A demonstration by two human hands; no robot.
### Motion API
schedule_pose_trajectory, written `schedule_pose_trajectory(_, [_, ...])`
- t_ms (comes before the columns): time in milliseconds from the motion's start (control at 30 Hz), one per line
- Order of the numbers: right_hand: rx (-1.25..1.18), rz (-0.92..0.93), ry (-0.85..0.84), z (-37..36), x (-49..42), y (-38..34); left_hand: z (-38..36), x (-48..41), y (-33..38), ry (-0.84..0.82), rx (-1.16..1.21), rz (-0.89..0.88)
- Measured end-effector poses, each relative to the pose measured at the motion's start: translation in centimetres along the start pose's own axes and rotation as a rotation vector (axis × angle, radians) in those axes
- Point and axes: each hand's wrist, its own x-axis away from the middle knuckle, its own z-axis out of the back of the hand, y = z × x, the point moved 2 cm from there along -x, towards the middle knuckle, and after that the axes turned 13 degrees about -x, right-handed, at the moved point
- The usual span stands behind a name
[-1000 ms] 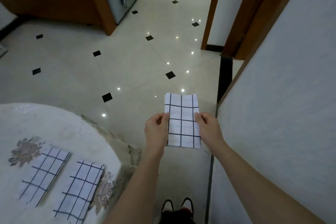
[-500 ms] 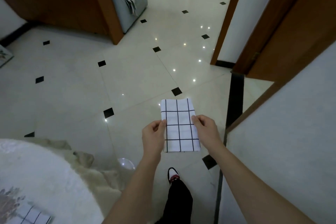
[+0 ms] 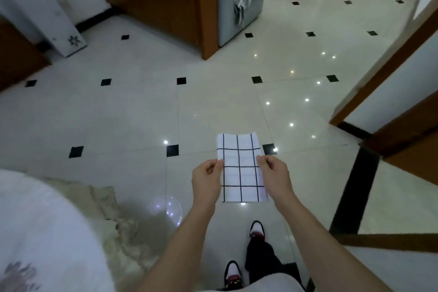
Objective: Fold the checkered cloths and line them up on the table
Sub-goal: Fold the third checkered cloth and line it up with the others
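Both hands hold a folded checkered cloth (image 3: 240,168) in the air above the tiled floor (image 3: 118,114). The left hand (image 3: 207,180) pinches its left long edge and the right hand (image 3: 275,178) pinches its right long edge, each about halfway along, thumbs on top. The cloth is a narrow white rectangle with black grid lines. It lies fairly flat, with its far end bowed a little and its near end toward the person's shoes (image 3: 257,230). It is well apart from the worktop (image 3: 35,220), whose white-covered rounded edge shows at the near left; no other cloth can be seen on the part in view. The folding looks finished, so the step in hand is probably carrying the cloth over and laying it down in the row. Doing that well means holding both pinches evenly tight so the layers do not slide or open, and holding the cloth level rather than letting one end droop. It is best lowered near end first, parallel to its neighbours. The hands should let go only once it lies flat, then smooth any lifted edge.
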Motion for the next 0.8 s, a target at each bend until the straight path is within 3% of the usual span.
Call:
schedule_pose_trajectory(533, [0.162, 0.006, -0.585, -25.2, -21.0, -10.5, 11.3, -21.0, 5.6, 0.458, 0.152, 0.260])
schedule_pose_trajectory(800, [0.284, 0.028, -0.913, -39.8, -22.6, -13.5, 19.3, -25.1, 5.6, 0.795, 0.263, 0.355])
